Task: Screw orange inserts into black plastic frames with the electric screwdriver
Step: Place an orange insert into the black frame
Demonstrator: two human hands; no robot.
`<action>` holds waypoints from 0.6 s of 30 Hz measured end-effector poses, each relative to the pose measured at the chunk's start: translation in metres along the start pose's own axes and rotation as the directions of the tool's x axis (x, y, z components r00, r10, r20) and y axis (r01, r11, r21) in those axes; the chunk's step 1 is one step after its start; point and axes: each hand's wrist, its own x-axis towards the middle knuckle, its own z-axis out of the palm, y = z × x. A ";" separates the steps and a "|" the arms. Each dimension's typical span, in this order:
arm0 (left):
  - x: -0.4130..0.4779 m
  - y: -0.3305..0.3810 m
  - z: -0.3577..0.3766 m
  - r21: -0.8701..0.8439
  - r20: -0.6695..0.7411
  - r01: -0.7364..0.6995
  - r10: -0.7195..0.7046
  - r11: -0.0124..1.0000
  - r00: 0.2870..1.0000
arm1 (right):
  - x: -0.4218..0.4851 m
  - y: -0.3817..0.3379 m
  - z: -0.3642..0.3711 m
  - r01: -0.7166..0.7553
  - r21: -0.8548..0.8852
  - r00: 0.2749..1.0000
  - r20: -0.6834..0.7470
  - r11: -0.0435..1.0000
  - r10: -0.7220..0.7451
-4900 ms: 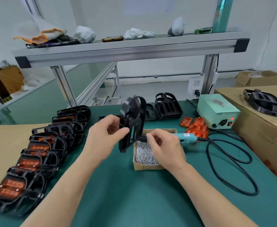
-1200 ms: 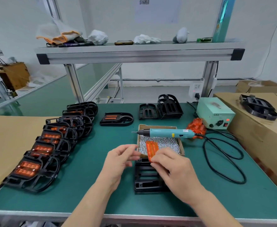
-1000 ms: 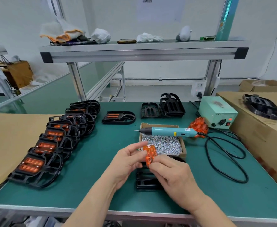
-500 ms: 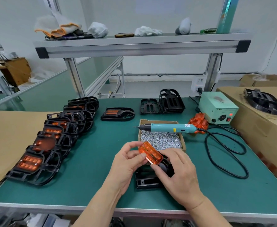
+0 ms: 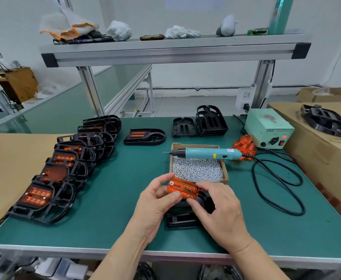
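Note:
An orange insert lies flat between both hands, just above a black plastic frame that rests on the green mat near the front edge. My left hand pinches the insert's left end between thumb and fingers. My right hand holds its right end with curled fingers and covers much of the frame. The teal electric screwdriver lies untouched across the cardboard box of screws.
A row of finished frames with orange inserts runs along the left. One more finished frame and a stack of bare black frames sit at the back. Spare orange inserts, the power unit and its looping black cable are on the right.
The screwdriver was laid on the screw box and a finished frame set at the back. A bare frame now lies in front; the insert has been turned from upright to flat over it.

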 end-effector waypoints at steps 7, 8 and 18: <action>0.000 0.005 -0.009 0.215 0.054 -0.024 0.013 0.976 0.998 | 0.001 0.001 0.000 0.022 0.039 1.000 -0.006 0.999 -0.021; 0.000 0.006 -0.010 0.255 0.058 -0.036 0.022 0.966 0.998 | 0.001 0.001 0.000 0.024 0.044 1.000 0.000 0.999 -0.024; 0.000 0.010 -0.018 0.693 0.020 -0.164 0.209 0.702 0.978 | 0.002 -0.001 -0.004 0.009 0.093 1.000 0.023 0.996 -0.011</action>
